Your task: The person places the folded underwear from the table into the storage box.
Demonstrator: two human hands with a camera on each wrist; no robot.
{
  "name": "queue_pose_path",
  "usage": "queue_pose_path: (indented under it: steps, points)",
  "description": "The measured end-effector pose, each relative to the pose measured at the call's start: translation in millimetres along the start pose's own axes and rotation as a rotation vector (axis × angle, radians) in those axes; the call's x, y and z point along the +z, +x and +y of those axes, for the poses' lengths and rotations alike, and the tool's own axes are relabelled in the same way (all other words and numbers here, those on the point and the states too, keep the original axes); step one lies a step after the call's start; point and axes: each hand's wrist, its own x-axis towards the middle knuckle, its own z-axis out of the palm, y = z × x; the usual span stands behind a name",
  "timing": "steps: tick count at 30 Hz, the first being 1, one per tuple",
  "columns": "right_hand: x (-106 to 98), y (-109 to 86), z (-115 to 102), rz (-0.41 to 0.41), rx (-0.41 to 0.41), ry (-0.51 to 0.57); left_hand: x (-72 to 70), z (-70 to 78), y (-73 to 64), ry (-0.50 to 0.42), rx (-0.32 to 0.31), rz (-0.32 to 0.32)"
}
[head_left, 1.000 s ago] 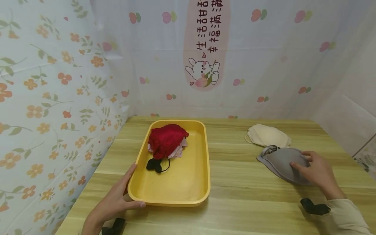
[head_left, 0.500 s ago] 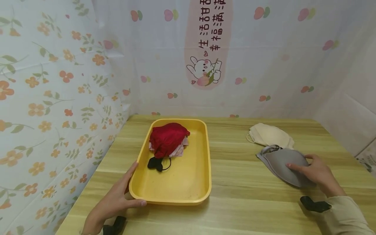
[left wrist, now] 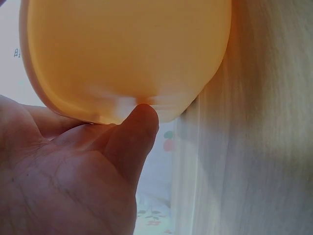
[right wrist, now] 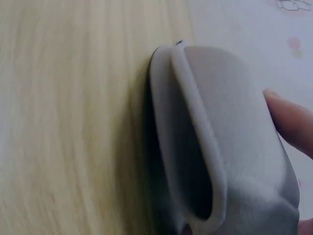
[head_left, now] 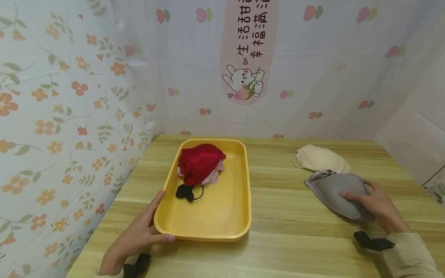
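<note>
A yellow tray [head_left: 208,216] stands left of centre on the table. My left hand [head_left: 135,233] holds its near left corner, fingers along the left side and thumb against the front wall; the left wrist view shows the thumb [left wrist: 137,137] on the outer wall. Inside lie a dark red garment [head_left: 201,162], pale pink cloth [head_left: 212,177] under it, and a small black piece with a thin loop [head_left: 185,192]. At the right, my right hand [head_left: 377,202] grips a folded grey bra [head_left: 338,195], thumb on top of the cup. Its cups sit nested in the right wrist view [right wrist: 230,127].
A folded cream bra [head_left: 323,159] lies just behind the grey one. Patterned cloth walls [head_left: 306,77] close off the back and left, and a white panel [head_left: 413,127] the right. Bare wood-grain tabletop [head_left: 278,200] shows between tray and bras.
My right thumb has slid slightly left over the grey cup, and the bra has shifted a little under the hand. My left hand keeps its place on the tray; the head view has drifted slightly.
</note>
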Motion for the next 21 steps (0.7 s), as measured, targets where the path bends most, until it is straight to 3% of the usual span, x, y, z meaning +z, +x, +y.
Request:
queue_pose_path:
  steps: [6, 13, 21]
  points:
    - [2.3, -6.5, -2.8, 0.032, -0.060, 0.063, -0.4, -0.4, 0.7, 0.016, 0.002, 0.004]
    - [1.7, -13.3, -9.3, 0.013, -0.089, 0.090, -0.5, 0.4, 0.6, 0.028, -0.002, 0.012]
    - [6.0, -20.4, -21.7, 0.048, -0.157, 0.111, 0.5, 0.6, 0.7, -0.005, -0.003, 0.000]
